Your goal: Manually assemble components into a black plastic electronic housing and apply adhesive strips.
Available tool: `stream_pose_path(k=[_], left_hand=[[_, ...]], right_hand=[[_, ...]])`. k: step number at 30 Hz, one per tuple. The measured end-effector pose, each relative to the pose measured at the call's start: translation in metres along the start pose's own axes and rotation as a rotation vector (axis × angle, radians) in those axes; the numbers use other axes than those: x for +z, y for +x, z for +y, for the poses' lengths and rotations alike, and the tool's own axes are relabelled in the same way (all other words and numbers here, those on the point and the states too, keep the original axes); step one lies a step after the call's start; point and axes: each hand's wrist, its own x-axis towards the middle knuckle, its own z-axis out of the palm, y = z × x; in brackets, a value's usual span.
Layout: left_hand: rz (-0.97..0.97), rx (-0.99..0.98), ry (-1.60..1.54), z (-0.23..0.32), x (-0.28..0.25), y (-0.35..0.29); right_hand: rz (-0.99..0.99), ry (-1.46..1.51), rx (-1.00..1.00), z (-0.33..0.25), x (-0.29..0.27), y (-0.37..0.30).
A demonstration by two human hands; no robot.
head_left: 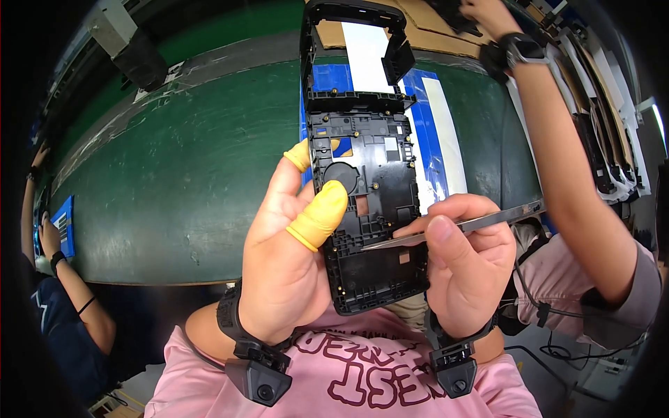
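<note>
A long black plastic device housing (369, 143), with ribs, brass inserts and an open frame at its far end, is held up before me. My left hand (282, 230) grips its left edge, the thumb in a yellow finger cot (319, 216) pressing by a round black disc (341, 179). Another yellow cot covers a finger at the edge. Metal tweezers (460, 226) are pinched between the thumb and fingers of my right hand (470, 258). Their fine tips lie over the lower part of the housing; whether they touch it I cannot tell.
Behind the housing, a blue-and-white sheet (435, 139) lies on the green worktable (174, 174), with cardboard (446, 42) beyond. A co-worker's arm (564, 132) reaches in at the right, near upright boards (592, 104). Another person's arm (77, 285) is at the left beside a blue card (64, 226).
</note>
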Motion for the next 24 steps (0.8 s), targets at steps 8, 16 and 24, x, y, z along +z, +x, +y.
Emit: stream_pose_path(k=[8,16,24], left_hand=[[0.0,0.008,-0.008,0.0,-0.002,0.001],[-0.01,0.025,0.105,0.002,-0.004,0.002],[0.047,0.083,0.342,0.063,-0.046,0.01]], right_hand=[[0.015,-0.021,-0.003,0.001,0.001,0.002],[0.018,-0.064,0.012,0.001,0.003,0.006],[0.082,-0.471,-0.45,-0.02,-0.037,0.059]])
